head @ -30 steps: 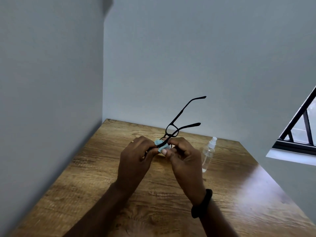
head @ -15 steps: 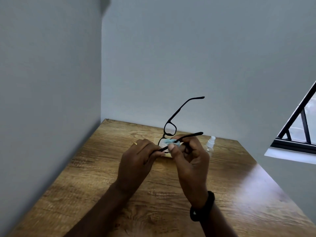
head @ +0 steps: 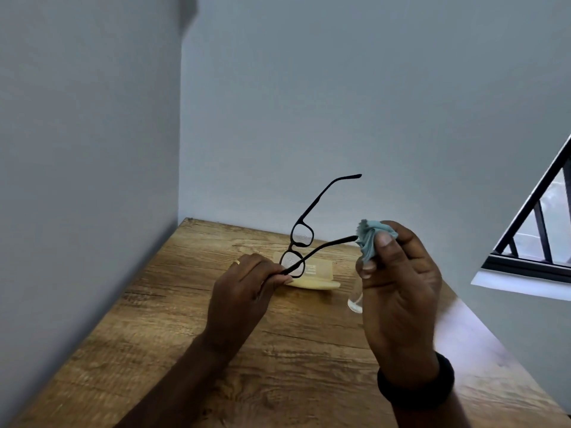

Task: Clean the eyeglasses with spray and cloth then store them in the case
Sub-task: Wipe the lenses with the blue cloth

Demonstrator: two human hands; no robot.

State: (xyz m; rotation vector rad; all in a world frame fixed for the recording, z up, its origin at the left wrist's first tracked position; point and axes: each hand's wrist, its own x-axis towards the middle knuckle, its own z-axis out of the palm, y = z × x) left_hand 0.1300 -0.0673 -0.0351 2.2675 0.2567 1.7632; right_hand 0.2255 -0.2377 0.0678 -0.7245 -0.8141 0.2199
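Two hands are up over our wooden table [head: 185, 319], so here's the rundown. Our left hand [head: 244, 291] pinches the black eyeglasses [head: 302, 237] at the near corner of the frame, right by the hinge, with the fingers curled snug on it. The glasses are up in the air, well above the table and tilted so one lens sits above the other. Both temples are unfolded, and the upper one points up and right along the grey wall [head: 340, 103].

Our right hand [head: 398, 291] grips a bunched-up teal cloth [head: 369, 239] between thumb and fingers, off to the right of the frame. The tip of the lower temple reaches the cloth's edge, but we can't tell if it actually touches.

Under the glasses a flat beige case [head: 318, 273] lies on the table. It has a few lines of small print, too blurry for us to read. The clear spray bottle [head: 354, 304] stands behind our right hand, with only its base showing.

We've also got a gold ring [head: 237, 262] on the left hand, a black wristband [head: 415, 384] on the right wrist, and a black-barred window [head: 540, 236] at the right edge.
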